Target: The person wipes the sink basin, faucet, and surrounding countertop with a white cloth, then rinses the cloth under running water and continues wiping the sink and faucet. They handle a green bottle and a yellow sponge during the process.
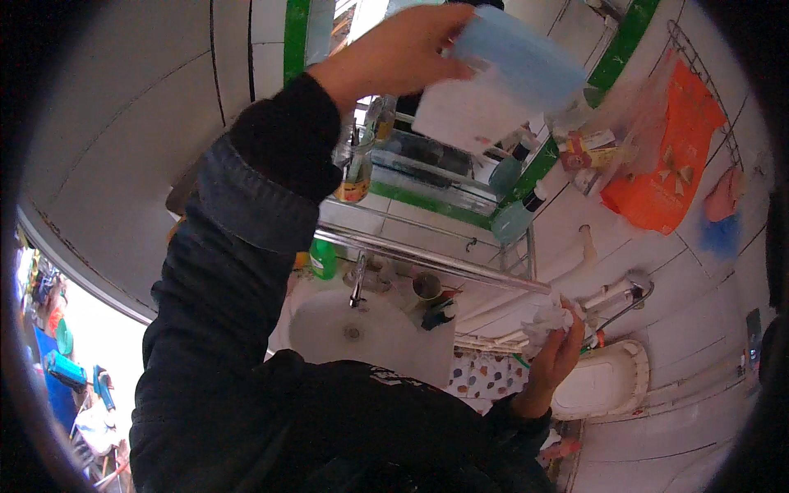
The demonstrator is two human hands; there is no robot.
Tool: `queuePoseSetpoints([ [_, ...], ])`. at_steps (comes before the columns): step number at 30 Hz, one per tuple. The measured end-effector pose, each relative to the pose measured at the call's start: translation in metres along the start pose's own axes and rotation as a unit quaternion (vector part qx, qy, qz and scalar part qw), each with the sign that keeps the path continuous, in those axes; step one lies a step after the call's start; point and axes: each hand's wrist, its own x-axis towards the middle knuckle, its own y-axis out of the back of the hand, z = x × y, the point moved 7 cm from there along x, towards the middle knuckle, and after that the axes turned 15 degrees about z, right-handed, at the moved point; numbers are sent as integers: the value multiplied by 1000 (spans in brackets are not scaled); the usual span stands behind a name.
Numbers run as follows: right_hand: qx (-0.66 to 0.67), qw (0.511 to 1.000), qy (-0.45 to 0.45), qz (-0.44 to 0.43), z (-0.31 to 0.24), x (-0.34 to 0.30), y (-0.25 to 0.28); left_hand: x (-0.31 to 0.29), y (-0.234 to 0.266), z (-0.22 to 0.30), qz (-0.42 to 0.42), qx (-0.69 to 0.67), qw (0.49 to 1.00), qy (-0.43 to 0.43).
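My left hand (403, 53) is raised in front of the green-framed mirror (297, 37). Its fingers are closed on the edge of a light blue and white boxy pack (522, 62), blurred a little, so I cannot tell its exact kind. Lower on the right, my right hand (559, 357) is closed around crumpled white tissue (544, 322), which sticks out past the fingertips. Under my left sleeve, a glass jar (355, 164) and a bottle of bluish liquid (518, 215) stand along the shelf below the mirror.
A metal rail (427, 256) runs above the white sink (308, 324) and its tap (357, 279). A green bottle (322, 260) and a cup (426, 286) stand on the sink's rim. An orange bag (670, 156) hangs at right, above a squat toilet (604, 382).
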Motion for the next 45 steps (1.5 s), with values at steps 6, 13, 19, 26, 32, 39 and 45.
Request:
queuePoseSetpoints([
  [6,-50,997,52,-19,-34,22,-18,-16,41,-46,47,54,991,117],
  [13,40,997,7,-64,-53,50,-58,-25,61,-47,17,143,976,163],
  [19,62,988,43,-136,-75,75,-125,-44,74,-86,21,140,973,184],
  [26,-64,963,100,-242,-35,84,-253,-58,61,-90,-12,130,957,259],
  [32,14,877,76,-474,-50,38,-335,-73,58,-141,8,177,960,215],
  [39,-47,847,125,-515,-39,28,-324,-90,56,-132,-41,339,919,196],
  [45,-197,840,126,-490,-5,54,-308,-96,64,-139,-39,400,892,207],
])
